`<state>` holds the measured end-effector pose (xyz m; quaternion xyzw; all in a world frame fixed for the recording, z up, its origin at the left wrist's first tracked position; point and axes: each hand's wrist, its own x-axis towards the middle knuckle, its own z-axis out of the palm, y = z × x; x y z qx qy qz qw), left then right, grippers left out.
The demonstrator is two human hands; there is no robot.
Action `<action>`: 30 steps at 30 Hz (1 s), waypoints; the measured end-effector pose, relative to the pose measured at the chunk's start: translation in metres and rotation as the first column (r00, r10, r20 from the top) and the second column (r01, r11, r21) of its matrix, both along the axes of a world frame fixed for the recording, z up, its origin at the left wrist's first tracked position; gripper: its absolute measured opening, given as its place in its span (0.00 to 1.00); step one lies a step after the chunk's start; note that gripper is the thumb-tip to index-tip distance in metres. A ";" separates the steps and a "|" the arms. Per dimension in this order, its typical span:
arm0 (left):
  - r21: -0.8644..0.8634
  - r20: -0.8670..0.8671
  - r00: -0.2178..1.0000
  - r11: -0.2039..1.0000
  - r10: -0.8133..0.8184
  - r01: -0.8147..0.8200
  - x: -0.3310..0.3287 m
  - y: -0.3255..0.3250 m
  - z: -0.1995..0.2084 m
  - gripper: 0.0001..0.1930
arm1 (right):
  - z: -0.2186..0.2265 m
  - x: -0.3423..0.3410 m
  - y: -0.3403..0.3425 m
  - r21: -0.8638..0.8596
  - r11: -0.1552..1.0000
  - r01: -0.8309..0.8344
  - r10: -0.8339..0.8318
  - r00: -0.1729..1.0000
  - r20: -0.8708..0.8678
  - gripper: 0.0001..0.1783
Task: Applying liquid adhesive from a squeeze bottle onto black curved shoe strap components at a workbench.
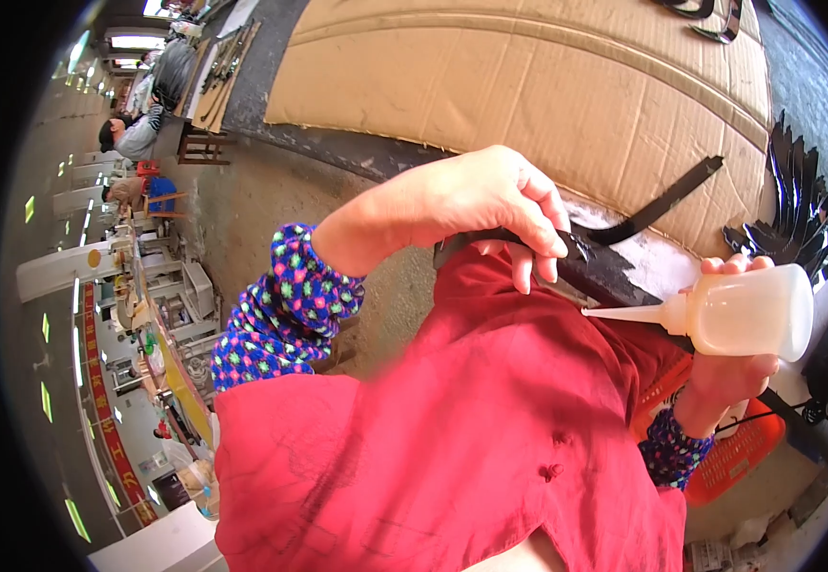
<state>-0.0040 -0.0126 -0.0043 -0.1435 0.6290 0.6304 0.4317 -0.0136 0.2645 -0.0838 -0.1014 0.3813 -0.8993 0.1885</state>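
At a worn dark table (805, 81), we see the left hand (490, 198) curled closed around a curved, flat black strip (666, 198) at the near edge, its free end over a creased brown cardboard sheet (509, 86). The right hand (726, 376) wraps a translucent white squeeze bottle (752, 310), thin nozzle pointing left. Glossy black strips (797, 191) fan out toward the table's right end. Below, we spot an orange-red plastic basket (738, 459); across the workshop, other people (137, 140) and a long red banner (104, 400).
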 end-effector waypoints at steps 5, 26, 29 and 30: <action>-0.120 -0.130 0.984 0.983 0.124 -0.139 0.001 -0.014 0.003 0.11 | -0.016 -0.008 -0.002 -0.113 0.990 0.086 -0.084 0.996 0.023 0.50; -0.614 -0.239 0.964 0.750 0.120 -0.246 -0.006 -0.022 0.027 0.20 | -0.068 -0.071 -0.117 -0.462 0.867 0.186 -0.016 0.938 0.347 0.43; -0.550 -0.209 0.965 0.797 0.159 -0.251 -0.010 -0.032 0.022 0.22 | -0.070 -0.075 -0.128 -0.481 0.863 0.151 0.021 0.943 0.333 0.44; -0.490 -0.198 0.959 0.827 0.201 -0.274 -0.010 -0.036 0.021 0.22 | -0.070 -0.075 -0.132 -0.489 0.865 0.114 0.049 0.950 0.309 0.44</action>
